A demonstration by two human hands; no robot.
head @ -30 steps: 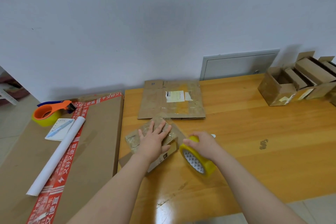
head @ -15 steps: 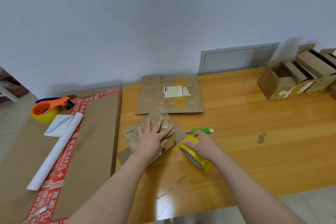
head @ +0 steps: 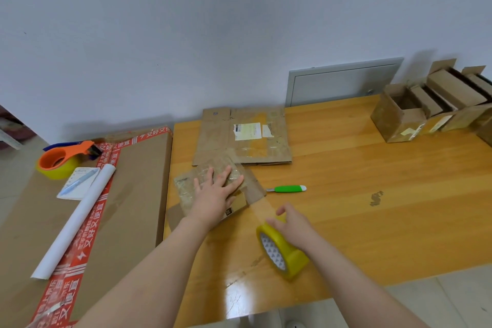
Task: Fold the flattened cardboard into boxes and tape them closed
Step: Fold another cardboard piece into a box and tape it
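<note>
Head view: the left hand (head: 215,194) lies flat with fingers spread, pressing on top of the small box (head: 186,189) near the left edge of the bench (head: 372,234). The right hand (head: 292,226) grips the yellow tape roll (head: 288,258), fingers curled over its rim. Since 0.5 s ago the roll has drawn away from the box toward the near edge — 1 clear tape strip (head: 259,210) now spans the gap. Judgement: enough tape is paid out, so cutting likely follows. The green knife (head: 288,189) lies just beyond the strip. 1 flattened cardboard sheet (head: 245,146) waits behind the box.
</note>
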